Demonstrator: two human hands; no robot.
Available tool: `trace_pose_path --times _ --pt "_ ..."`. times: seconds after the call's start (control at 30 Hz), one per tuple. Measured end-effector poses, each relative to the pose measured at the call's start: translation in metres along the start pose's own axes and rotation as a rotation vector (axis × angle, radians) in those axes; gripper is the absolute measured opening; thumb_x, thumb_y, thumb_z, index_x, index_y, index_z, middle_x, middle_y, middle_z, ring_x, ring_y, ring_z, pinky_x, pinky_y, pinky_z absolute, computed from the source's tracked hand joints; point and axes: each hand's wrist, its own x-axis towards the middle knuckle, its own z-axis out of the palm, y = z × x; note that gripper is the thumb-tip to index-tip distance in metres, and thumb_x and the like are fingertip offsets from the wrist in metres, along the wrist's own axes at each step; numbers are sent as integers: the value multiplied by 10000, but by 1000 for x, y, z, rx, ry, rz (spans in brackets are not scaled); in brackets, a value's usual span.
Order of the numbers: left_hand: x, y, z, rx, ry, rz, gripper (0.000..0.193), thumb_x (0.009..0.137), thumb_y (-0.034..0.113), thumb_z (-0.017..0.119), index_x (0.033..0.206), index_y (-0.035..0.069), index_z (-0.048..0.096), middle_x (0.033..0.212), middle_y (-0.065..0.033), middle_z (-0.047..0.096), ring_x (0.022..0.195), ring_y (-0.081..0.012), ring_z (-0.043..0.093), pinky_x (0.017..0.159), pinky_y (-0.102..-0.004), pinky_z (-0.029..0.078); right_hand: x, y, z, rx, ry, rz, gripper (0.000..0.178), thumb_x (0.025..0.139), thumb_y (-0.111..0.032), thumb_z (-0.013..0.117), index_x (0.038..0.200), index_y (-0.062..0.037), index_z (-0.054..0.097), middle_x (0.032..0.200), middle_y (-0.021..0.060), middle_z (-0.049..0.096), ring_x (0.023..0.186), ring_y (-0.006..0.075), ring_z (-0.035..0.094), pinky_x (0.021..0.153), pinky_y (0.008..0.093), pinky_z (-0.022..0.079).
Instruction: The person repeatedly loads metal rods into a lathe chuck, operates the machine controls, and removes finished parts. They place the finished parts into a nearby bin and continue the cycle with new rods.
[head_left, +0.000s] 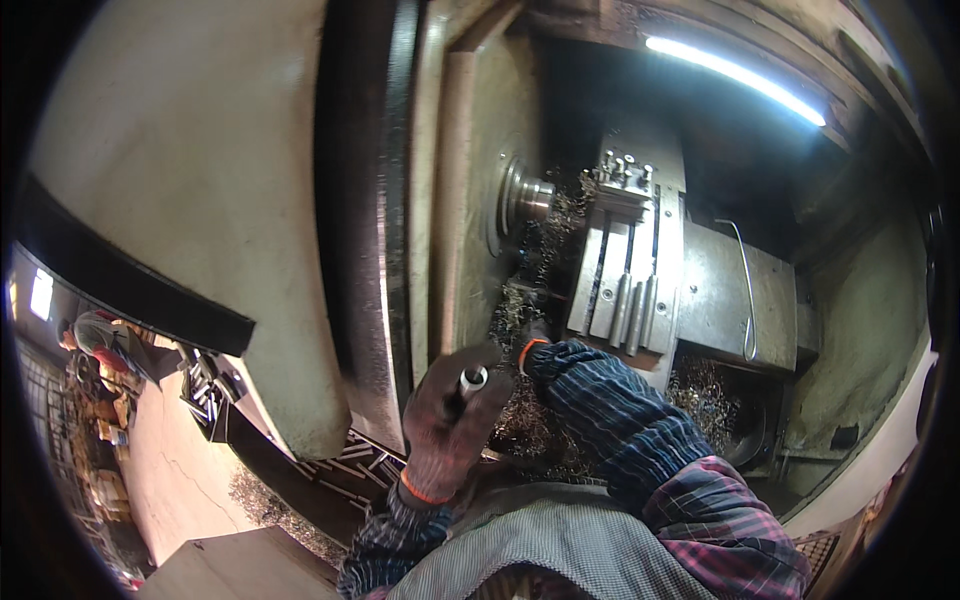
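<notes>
My left hand, in a dark work glove with an orange cuff edge, is closed around a short metal tube; the tube's bright round end points up. My right hand reaches into the lathe, below the spindle collet and left of the tool slide. Only a small dark part of that glove shows past its orange edge and the striped sleeve, so its fingers are hidden. Curly metal chips lie around and under both hands. The collet is apart from both hands.
Cutting tools stand on the slide, with a bent metal rod to its right. A lamp glows above. The sliding door is at left. Metal rods lie by my left wrist. A person is far left.
</notes>
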Motion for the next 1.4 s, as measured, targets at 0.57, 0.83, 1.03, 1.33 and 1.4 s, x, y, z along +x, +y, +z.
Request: trace_pose_path --times 0.57,0.83,1.03,1.33,1.4 --pt "86 -83 93 190 68 192 511 953 337 643 1384 77 553 1228 -203 656 1020 -356 691 911 -420 551 -241 -41 -176 -114 382 32 317 894 -318 712 1133 -109 706 868 134 716 783 354 691 702 477 535" --pt "242 -145 153 253 -126 -134 495 976 393 607 1281 3 640 1141 -228 698 917 -314 704 870 -431 553 -361 -89 -211 415 847 -249 370 884 -198 756 1211 -53 663 892 174 741 707 295 695 644 391 539" --pt "290 -201 184 322 -336 -172 746 877 20 688 1552 88 377 1472 -185 545 1349 -313 549 1113 -416 471 -469 -80 -224 1812 867 -84 338 935 -209 688 1172 27 637 1020 133 725 798 157 646 687 292 523" --pt "273 -173 213 806 -437 -38 379 905 246 668 1261 123 641 1248 -216 683 1216 -409 628 1017 -492 513 -485 -81 -226 1732 1016 74 284 977 -191 661 1195 -8 664 985 80 737 674 64 588 544 197 408" --pt "272 -172 219 973 -354 -33 270 960 208 574 1202 126 662 1243 -212 686 1194 -404 648 990 -493 527 -490 -81 -227 1606 1023 46 270 976 -139 678 1206 0 660 973 54 729 706 73 611 580 225 464"
